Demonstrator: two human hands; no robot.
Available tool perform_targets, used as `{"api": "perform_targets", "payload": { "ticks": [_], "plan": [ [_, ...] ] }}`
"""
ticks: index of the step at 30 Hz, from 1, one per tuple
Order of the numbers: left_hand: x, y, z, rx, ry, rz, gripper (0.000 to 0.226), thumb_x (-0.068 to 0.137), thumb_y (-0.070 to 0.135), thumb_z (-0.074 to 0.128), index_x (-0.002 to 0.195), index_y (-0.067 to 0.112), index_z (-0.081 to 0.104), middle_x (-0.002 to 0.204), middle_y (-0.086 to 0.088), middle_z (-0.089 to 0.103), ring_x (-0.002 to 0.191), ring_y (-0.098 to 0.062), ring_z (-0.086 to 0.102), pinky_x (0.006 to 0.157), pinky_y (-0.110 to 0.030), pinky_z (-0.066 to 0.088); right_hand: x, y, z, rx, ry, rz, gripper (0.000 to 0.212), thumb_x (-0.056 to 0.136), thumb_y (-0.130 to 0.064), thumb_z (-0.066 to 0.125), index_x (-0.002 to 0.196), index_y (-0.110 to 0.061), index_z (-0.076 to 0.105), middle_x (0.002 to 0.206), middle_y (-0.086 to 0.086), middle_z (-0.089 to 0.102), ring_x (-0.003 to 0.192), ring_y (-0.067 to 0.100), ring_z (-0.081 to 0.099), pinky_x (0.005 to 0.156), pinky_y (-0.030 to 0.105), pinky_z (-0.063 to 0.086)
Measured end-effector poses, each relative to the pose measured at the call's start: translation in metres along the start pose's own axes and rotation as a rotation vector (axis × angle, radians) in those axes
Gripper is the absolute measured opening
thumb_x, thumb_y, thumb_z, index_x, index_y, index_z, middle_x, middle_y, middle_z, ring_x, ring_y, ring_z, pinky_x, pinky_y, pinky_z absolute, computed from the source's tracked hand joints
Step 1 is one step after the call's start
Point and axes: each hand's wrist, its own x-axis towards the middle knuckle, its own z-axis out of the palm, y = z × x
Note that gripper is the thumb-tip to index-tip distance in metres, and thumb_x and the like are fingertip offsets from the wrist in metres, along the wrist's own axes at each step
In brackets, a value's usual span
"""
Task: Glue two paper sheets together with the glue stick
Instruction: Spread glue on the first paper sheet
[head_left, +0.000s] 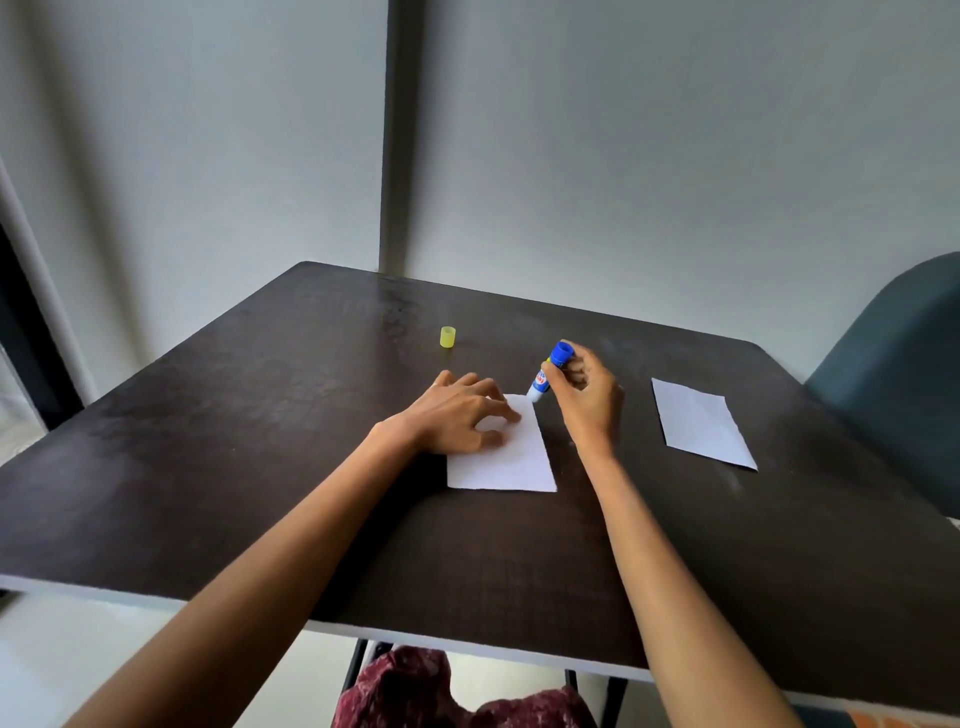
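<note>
Both hands are working over the near sheet (506, 457) on the dark desk (260, 415), and they are sitting close together without touching. The left hand (460, 413) is lying flat with its fingers (498, 400) spread, pressing down on the upper left part of that sheet and gripping nothing. The right hand (587, 400) is clamping the glue stick (548, 371) between thumb and fingers, its blue base pointing up and away, its white end tilting down toward the sheet's far right corner. The tip seems to be touching the paper there, though the angle is making contact hard to confirm. A yellow cap (447, 336) is standing upright on the desk beyond the left hand, well apart from the glue stick. The second sheet (701, 423) is lying flat to the right, apart from the first and nearer the desk's right edge. A dark green chair (904, 374) is standing just past that edge. Patterned red fabric (447, 691) is showing below the desk's near edge, between the two forearms.
</note>
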Motion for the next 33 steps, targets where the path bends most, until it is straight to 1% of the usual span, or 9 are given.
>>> {"api": "perform_targets", "payload": {
  "ticks": [4, 8, 13, 16, 20, 23, 26, 30, 33],
  "plan": [
    [0.000, -0.001, 0.000, 0.000, 0.000, 0.003, 0.043, 0.091, 0.048, 0.047, 0.133, 0.042, 0.048, 0.135, 0.007, 0.047, 0.120, -0.016, 0.040, 0.096, -0.037, 0.028, 0.002, 0.002, 0.003, -0.002, -0.019, -0.006, 0.029, 0.079, -0.014, 0.070, 0.108, -0.013, 0.066, 0.082, -0.005, 0.067, 0.073, 0.005, 0.063, 0.067, 0.004, 0.046],
    [0.001, -0.001, -0.001, 0.003, -0.007, 0.002, 0.044, 0.091, 0.050, 0.047, 0.133, 0.042, 0.047, 0.136, 0.007, 0.046, 0.119, -0.016, 0.040, 0.097, -0.038, 0.027, 0.003, 0.004, 0.006, -0.017, -0.041, -0.032, 0.029, 0.079, -0.012, 0.070, 0.107, -0.012, 0.066, 0.082, -0.005, 0.067, 0.071, 0.002, 0.062, 0.066, 0.001, 0.045],
    [0.002, -0.003, 0.002, 0.016, 0.001, -0.009, 0.046, 0.090, 0.054, 0.045, 0.134, 0.040, 0.047, 0.137, 0.007, 0.046, 0.120, -0.016, 0.041, 0.098, -0.038, 0.027, 0.003, 0.004, 0.007, -0.065, -0.074, -0.073, 0.031, 0.077, -0.012, 0.073, 0.107, -0.010, 0.067, 0.082, -0.003, 0.067, 0.072, 0.006, 0.064, 0.065, 0.002, 0.046],
    [0.003, -0.004, 0.003, 0.034, 0.017, -0.026, 0.048, 0.089, 0.056, 0.045, 0.133, 0.039, 0.048, 0.137, 0.008, 0.046, 0.120, -0.015, 0.041, 0.097, -0.038, 0.026, 0.003, 0.003, 0.005, -0.071, -0.065, -0.069, 0.030, 0.076, -0.014, 0.074, 0.106, -0.013, 0.068, 0.078, -0.006, 0.066, 0.066, -0.003, 0.061, 0.063, 0.001, 0.044],
    [0.004, -0.007, 0.005, 0.042, 0.027, -0.057, 0.049, 0.089, 0.058, 0.044, 0.133, 0.037, 0.048, 0.136, 0.006, 0.047, 0.120, -0.017, 0.042, 0.098, -0.039, 0.027, 0.001, 0.002, 0.005, -0.074, -0.089, -0.078, 0.029, 0.076, -0.012, 0.073, 0.104, -0.014, 0.068, 0.076, -0.007, 0.066, 0.064, -0.014, 0.060, 0.063, 0.001, 0.044],
    [0.004, -0.012, 0.006, 0.039, 0.049, -0.100, 0.049, 0.089, 0.058, 0.043, 0.133, 0.038, 0.048, 0.135, 0.005, 0.047, 0.121, -0.018, 0.042, 0.097, -0.038, 0.025, 0.000, 0.001, 0.004, -0.069, -0.099, -0.082, 0.026, 0.076, -0.011, 0.073, 0.102, -0.014, 0.069, 0.074, -0.006, 0.066, 0.063, -0.014, 0.060, 0.062, 0.002, 0.044],
    [0.002, -0.021, 0.005, 0.030, 0.070, -0.173, 0.049, 0.089, 0.057, 0.043, 0.133, 0.037, 0.048, 0.135, 0.004, 0.047, 0.122, -0.019, 0.041, 0.098, -0.038, 0.024, -0.002, -0.001, 0.004, -0.067, -0.123, -0.066, 0.029, 0.076, -0.011, 0.072, 0.104, -0.016, 0.069, 0.077, -0.006, 0.067, 0.064, -0.011, 0.061, 0.063, 0.003, 0.046],
    [-0.001, -0.025, 0.006, 0.040, 0.082, -0.237, 0.049, 0.089, 0.057, 0.042, 0.133, 0.036, 0.048, 0.134, 0.003, 0.047, 0.123, -0.019, 0.040, 0.099, -0.039, 0.024, -0.004, -0.005, 0.004, -0.049, -0.160, -0.060, 0.030, 0.075, -0.009, 0.071, 0.104, -0.017, 0.069, 0.073, -0.013, 0.066, 0.063, -0.014, 0.060, 0.064, 0.004, 0.047],
    [-0.001, -0.027, 0.006, 0.041, 0.095, -0.276, 0.049, 0.089, 0.057, 0.041, 0.133, 0.036, 0.049, 0.133, 0.003, 0.048, 0.123, -0.019, 0.040, 0.100, -0.038, 0.024, -0.005, -0.005, 0.001, -0.033, -0.181, -0.034, 0.028, 0.074, -0.010, 0.071, 0.100, -0.019, 0.070, 0.071, -0.017, 0.067, 0.063, -0.010, 0.061, 0.068, 0.011, 0.050]
  ]
}}
